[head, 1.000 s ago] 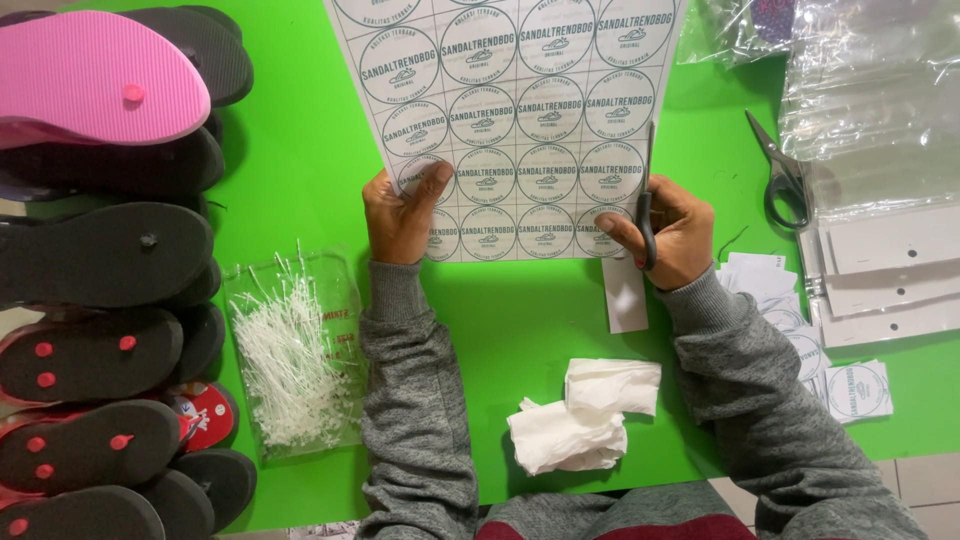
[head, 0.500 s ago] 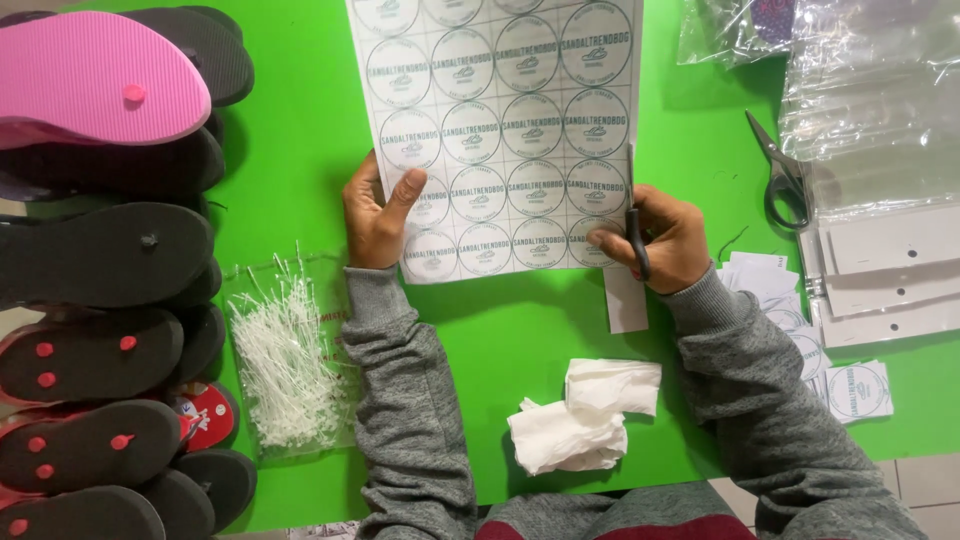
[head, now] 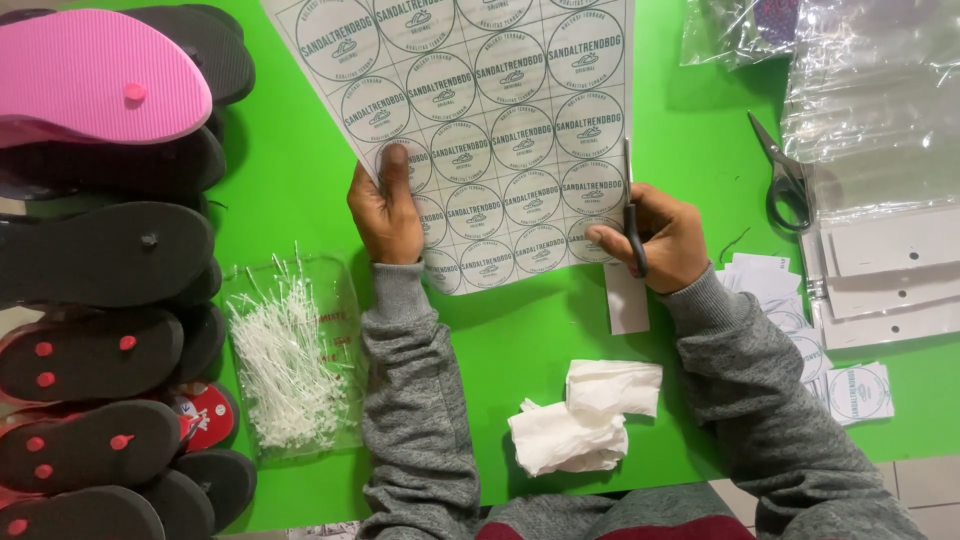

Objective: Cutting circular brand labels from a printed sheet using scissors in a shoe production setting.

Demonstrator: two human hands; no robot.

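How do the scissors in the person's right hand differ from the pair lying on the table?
The scissors in the right hand are gripped, blades up along the label sheet; the scissors on the table lie flat and untouched. The held pair's handles are hidden in the right hand; the table pair's show. Both look dark.

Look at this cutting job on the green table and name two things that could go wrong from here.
The scissors in the right hand run along the right edge of the sheet of round labels, close to the outer column; a drifting cut could clip a label. The left hand pinches only the sheet's lower left part, so the unsupported paper might flex and skew the cut. A cut strip lies just below and could snag.
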